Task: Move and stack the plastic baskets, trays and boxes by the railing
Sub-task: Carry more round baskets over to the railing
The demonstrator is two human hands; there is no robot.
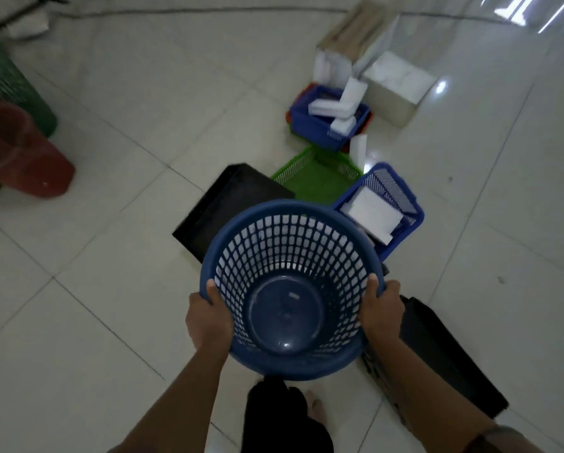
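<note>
The round basket [290,289] is dark blue, with a grid of small square holes in its wall and a plain solid bottom. Behind it lies a black tray [228,204], a bright green mesh tray [316,174] and two blue crates [388,204] holding white boxes [372,214]. At the left stand a red bucket [22,155] and a green mesh bin [9,83]. The floor tiles [127,109] are pale grey-white.

I have only the one head view, looking steeply down from above onto a tiled floor [111,305]. The round blue basket [290,289] sits close at lower centre, forearms entering from the bottom edge. Wide-angle bending curves the top of the frame, where things look blurred, perhaps from motion.
</note>
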